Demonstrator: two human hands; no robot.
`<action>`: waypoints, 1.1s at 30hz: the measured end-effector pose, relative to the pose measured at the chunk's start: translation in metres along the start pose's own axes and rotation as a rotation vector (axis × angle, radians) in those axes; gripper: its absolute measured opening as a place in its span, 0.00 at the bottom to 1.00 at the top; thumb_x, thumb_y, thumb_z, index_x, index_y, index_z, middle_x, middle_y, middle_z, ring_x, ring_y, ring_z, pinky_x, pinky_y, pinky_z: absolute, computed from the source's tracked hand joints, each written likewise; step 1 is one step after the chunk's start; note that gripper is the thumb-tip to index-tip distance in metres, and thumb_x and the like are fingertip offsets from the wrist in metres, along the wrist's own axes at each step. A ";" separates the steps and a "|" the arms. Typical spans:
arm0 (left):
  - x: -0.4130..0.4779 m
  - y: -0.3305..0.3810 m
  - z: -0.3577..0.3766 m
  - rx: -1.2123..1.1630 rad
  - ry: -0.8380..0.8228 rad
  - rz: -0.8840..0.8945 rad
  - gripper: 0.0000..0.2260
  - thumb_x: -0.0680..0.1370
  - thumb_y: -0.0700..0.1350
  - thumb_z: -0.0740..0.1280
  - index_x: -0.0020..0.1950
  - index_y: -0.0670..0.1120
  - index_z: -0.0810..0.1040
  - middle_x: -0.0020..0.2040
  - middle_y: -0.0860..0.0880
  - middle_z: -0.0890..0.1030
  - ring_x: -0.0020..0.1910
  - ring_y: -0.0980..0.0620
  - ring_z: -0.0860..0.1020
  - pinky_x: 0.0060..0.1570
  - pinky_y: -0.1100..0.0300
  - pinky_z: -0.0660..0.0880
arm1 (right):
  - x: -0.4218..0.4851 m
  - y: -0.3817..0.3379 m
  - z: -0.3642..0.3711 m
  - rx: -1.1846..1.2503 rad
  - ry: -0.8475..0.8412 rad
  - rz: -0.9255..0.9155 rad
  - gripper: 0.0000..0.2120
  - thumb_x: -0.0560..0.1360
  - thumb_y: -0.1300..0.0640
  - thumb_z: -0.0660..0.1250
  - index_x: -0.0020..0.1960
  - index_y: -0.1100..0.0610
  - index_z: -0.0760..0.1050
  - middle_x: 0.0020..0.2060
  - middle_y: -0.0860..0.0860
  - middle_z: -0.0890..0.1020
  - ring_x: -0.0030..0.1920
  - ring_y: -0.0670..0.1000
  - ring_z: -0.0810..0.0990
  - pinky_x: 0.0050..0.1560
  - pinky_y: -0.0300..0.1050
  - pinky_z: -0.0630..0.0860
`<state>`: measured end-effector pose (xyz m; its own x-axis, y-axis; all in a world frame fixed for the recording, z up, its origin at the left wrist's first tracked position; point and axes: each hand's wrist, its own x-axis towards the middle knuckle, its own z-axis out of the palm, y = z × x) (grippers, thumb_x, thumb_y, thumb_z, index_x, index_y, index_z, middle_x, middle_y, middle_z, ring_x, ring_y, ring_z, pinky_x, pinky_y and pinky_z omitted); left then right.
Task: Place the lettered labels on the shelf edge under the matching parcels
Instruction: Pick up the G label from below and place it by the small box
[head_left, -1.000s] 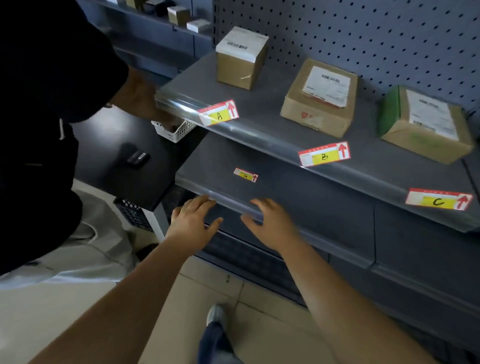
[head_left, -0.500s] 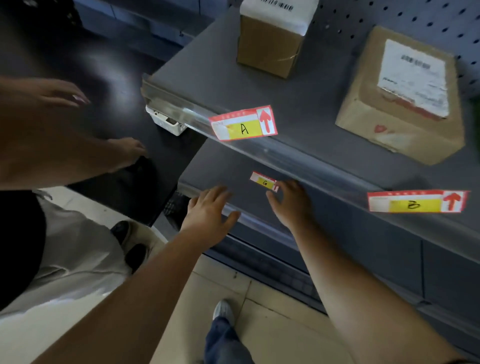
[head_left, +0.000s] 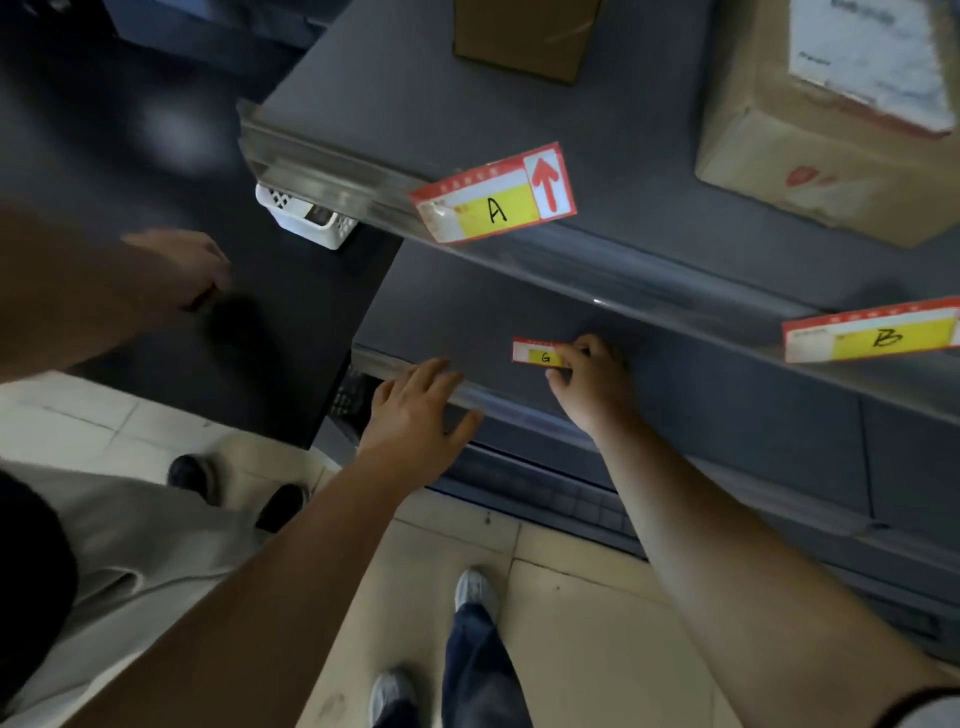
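On the lower shelf (head_left: 441, 312), the G label (head_left: 540, 354) lay flat, its right end pinched by the right hand (head_left: 587, 384) fingers (head_left: 563, 358). Thin, light card, likely bendy; best gripped by an edge. Left hand (head_left: 415, 410) rested open, empty, on the shelf lip.

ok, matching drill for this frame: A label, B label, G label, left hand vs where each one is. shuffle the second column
Things:
1. A label
2. B label
3. G label
4. left hand

Places:
a. lower shelf surface, at the right hand's fingertips
b. upper shelf edge, far right
c. on the lower shelf's front edge
d. upper shelf edge, under the small brown box

Pairs: 1-d, 2-b, 3-a, 4-c
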<state>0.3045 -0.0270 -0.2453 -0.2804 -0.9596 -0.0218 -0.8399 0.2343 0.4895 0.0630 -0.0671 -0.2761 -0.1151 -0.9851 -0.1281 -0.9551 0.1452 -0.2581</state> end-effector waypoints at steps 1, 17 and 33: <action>-0.002 0.002 -0.001 0.002 0.000 0.014 0.22 0.76 0.58 0.61 0.68 0.52 0.68 0.72 0.50 0.65 0.70 0.49 0.61 0.68 0.48 0.53 | -0.005 0.003 -0.001 -0.006 -0.012 0.013 0.13 0.75 0.49 0.65 0.57 0.51 0.78 0.58 0.53 0.74 0.58 0.57 0.73 0.56 0.49 0.68; 0.019 0.030 0.019 0.073 -0.055 0.086 0.25 0.74 0.63 0.57 0.68 0.53 0.68 0.71 0.50 0.67 0.69 0.48 0.64 0.67 0.46 0.58 | 0.004 0.036 -0.020 -0.063 -0.117 -0.102 0.24 0.73 0.41 0.68 0.65 0.50 0.74 0.65 0.51 0.72 0.65 0.55 0.69 0.64 0.51 0.65; 0.039 0.050 0.025 0.120 -0.063 0.112 0.26 0.75 0.63 0.56 0.70 0.54 0.66 0.72 0.50 0.66 0.71 0.48 0.61 0.68 0.47 0.55 | -0.003 0.034 -0.018 -0.117 -0.026 -0.187 0.14 0.75 0.46 0.65 0.54 0.54 0.77 0.55 0.51 0.80 0.54 0.52 0.78 0.47 0.45 0.68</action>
<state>0.2395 -0.0491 -0.2438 -0.4008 -0.9157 -0.0297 -0.8502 0.3597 0.3844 0.0256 -0.0611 -0.2674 0.0730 -0.9908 -0.1138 -0.9846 -0.0534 -0.1666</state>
